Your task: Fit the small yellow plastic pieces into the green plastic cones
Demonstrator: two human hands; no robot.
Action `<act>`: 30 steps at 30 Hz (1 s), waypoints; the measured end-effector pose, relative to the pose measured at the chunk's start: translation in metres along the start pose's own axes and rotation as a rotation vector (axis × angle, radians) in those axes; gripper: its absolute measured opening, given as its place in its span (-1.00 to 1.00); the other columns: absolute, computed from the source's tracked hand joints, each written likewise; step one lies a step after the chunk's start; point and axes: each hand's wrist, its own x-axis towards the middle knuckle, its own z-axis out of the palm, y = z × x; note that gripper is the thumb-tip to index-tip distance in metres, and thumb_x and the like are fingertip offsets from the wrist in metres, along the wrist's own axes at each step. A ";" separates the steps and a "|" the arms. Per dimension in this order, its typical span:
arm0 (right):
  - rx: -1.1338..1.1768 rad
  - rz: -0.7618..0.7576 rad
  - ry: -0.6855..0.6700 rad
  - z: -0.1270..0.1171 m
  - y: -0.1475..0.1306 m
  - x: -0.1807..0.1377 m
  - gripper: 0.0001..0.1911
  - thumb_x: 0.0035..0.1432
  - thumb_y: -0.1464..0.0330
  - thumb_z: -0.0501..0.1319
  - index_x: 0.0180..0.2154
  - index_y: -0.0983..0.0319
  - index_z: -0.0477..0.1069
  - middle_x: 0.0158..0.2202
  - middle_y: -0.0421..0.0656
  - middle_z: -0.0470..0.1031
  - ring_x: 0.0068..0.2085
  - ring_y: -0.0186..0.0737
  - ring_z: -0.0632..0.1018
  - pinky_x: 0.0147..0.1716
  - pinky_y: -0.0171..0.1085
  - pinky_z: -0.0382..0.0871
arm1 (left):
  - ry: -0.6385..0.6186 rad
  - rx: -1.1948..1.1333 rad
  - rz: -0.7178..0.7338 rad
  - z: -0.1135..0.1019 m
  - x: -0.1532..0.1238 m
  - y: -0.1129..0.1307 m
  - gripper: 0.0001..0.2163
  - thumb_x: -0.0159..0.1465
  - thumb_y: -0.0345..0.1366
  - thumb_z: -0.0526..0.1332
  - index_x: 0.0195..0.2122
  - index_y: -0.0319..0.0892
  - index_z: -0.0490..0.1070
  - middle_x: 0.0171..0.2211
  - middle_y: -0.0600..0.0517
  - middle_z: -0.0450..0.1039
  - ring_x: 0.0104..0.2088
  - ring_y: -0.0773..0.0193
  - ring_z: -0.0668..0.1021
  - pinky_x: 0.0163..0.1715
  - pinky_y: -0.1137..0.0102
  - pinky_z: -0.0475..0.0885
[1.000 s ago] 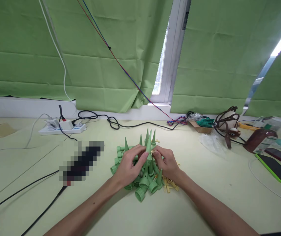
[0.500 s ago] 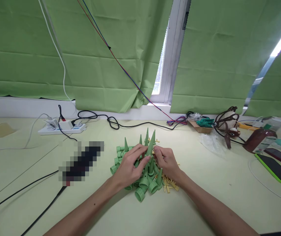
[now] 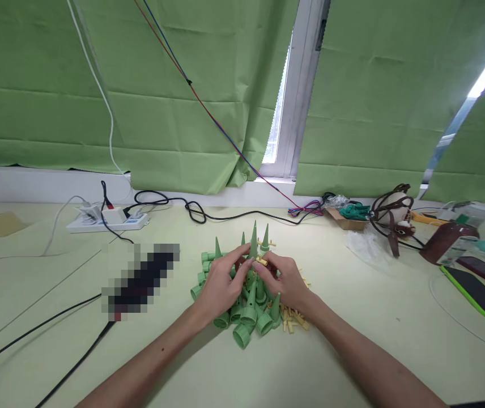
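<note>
My left hand point(image 3: 228, 279) and my right hand point(image 3: 285, 279) meet over a heap of green plastic cone-shaped parts point(image 3: 248, 313). A small yellow plastic peg point(image 3: 262, 260) sticks out at the right fingertips, pinched there. The left fingers are curled with the thumb close to the right thumb; what they grip is hidden. Directly behind the hands a tall green cone point(image 3: 254, 238) points up, and a shorter green cone point(image 3: 265, 238) stands to its right. More yellow pegs point(image 3: 292, 320) lie beside and partly under the right hand.
A white power strip point(image 3: 109, 222) with plugs lies at the back left, near a blurred dark object point(image 3: 140, 280). A black cable point(image 3: 234, 218) runs along the back. On the right are a small cardboard box point(image 3: 347, 221), a plastic bag point(image 3: 367, 246) and a green-edged phone point(image 3: 478, 292).
The green cone that stood tilted in my left fingers no longer shows there. The yellow peg now shows between the hands, and the right hand has shifted slightly left.
</note>
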 end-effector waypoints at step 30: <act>-0.163 -0.252 -0.017 0.004 0.003 0.003 -0.65 0.34 0.36 0.09 -0.50 0.19 0.04 -0.56 -0.32 0.10 -0.53 -0.39 0.10 -0.52 -0.34 -0.02 | -0.180 -0.490 -0.275 -0.005 0.010 -0.005 -0.62 0.31 0.02 0.13 -0.07 -0.19 0.41 -0.59 0.17 0.07 -0.59 0.42 0.15 -0.61 0.50 0.06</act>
